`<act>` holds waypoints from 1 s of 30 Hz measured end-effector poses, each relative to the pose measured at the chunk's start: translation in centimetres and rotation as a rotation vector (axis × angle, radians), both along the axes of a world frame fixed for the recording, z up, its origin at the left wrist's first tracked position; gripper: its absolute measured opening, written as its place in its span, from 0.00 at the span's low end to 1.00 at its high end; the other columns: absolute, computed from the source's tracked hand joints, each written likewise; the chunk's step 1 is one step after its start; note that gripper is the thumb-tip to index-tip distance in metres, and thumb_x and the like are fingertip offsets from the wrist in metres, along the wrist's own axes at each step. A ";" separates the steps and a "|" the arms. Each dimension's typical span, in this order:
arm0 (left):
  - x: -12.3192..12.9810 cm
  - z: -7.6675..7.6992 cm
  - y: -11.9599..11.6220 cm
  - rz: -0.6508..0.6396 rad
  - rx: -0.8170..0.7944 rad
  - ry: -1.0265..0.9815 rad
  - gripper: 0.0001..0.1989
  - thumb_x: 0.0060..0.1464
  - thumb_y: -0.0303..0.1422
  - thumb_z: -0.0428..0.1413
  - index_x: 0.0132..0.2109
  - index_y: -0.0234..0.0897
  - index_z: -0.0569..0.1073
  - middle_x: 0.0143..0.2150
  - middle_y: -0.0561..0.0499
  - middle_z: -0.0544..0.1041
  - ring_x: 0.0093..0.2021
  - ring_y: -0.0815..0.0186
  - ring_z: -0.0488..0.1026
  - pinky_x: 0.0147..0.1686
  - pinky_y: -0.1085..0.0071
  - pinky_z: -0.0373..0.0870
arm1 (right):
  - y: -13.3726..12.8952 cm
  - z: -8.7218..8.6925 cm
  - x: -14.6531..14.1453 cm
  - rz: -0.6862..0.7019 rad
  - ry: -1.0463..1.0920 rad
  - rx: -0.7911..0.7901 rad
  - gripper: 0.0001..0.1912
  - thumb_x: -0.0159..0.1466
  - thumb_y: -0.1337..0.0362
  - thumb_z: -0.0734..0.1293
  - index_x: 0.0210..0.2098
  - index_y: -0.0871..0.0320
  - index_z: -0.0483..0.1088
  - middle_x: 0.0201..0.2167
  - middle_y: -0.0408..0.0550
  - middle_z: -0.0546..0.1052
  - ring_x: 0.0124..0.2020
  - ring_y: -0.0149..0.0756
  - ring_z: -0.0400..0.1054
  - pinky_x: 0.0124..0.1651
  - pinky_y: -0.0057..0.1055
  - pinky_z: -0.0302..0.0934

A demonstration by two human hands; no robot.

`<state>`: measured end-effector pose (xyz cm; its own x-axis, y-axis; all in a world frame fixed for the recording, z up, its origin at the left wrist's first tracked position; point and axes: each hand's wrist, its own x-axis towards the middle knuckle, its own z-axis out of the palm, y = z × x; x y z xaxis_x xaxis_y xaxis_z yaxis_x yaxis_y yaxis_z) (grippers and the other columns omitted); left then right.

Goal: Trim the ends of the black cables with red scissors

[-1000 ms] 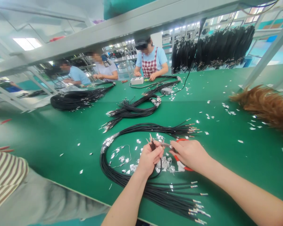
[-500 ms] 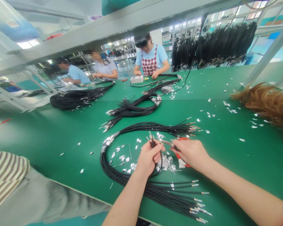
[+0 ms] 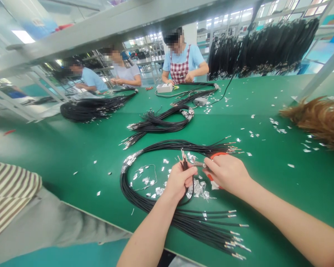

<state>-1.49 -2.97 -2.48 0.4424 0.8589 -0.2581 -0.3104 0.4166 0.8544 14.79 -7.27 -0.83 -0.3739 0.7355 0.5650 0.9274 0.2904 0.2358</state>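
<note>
My left hand point(image 3: 180, 180) is closed around several black cable ends point(image 3: 184, 163), whose stripped tips point up. To its right, my right hand point(image 3: 225, 171) grips red-handled scissors point(image 3: 219, 154); the blades reach toward the cable ends. Below and around my left hand lies a long bundle of black cables point(image 3: 133, 202), curved in a C and wrapped with silvery material point(image 3: 130, 160) at its upper left. Scraps of foil point(image 3: 199, 189) are heaped just under my hands.
Beyond are a looped cable bundle point(image 3: 167, 124), another dark bundle point(image 3: 91, 109) and a white box point(image 3: 164, 88). Three people sit across the green table point(image 3: 94, 211). Brown strands point(image 3: 317, 118) lie at the right, a striped sleeve point(image 3: 13, 196) at the left. A metal beam crosses overhead.
The view has shifted slightly. The scissor blades now lie closer to the cable ends, and my right hand has come a little nearer to my left hand.
</note>
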 end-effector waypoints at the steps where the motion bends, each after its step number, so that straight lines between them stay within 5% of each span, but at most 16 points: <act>1: 0.0 0.0 -0.1 0.004 0.008 0.004 0.14 0.36 0.30 0.61 0.28 0.34 0.62 0.18 0.56 0.69 0.10 0.82 0.51 0.11 0.81 0.42 | 0.0 0.1 0.0 0.001 -0.010 -0.002 0.09 0.59 0.61 0.61 0.27 0.58 0.68 0.17 0.42 0.64 0.20 0.30 0.55 0.27 0.30 0.41; 19: -0.4 0.4 -0.6 0.021 0.127 0.057 0.12 0.35 0.29 0.62 0.25 0.33 0.64 0.18 0.59 0.61 0.13 0.82 0.50 0.12 0.80 0.42 | -0.6 0.4 0.7 0.073 0.014 -0.126 0.13 0.62 0.62 0.58 0.25 0.60 0.65 0.15 0.41 0.65 0.17 0.27 0.54 0.23 0.30 0.34; 30: -0.4 0.1 -0.7 0.039 0.145 0.060 0.11 0.36 0.27 0.61 0.25 0.33 0.65 0.18 0.59 0.62 0.13 0.82 0.51 0.12 0.80 0.42 | -1.1 -0.2 0.7 0.031 -0.055 -0.121 0.08 0.59 0.71 0.58 0.25 0.59 0.65 0.14 0.42 0.65 0.16 0.28 0.54 0.22 0.30 0.34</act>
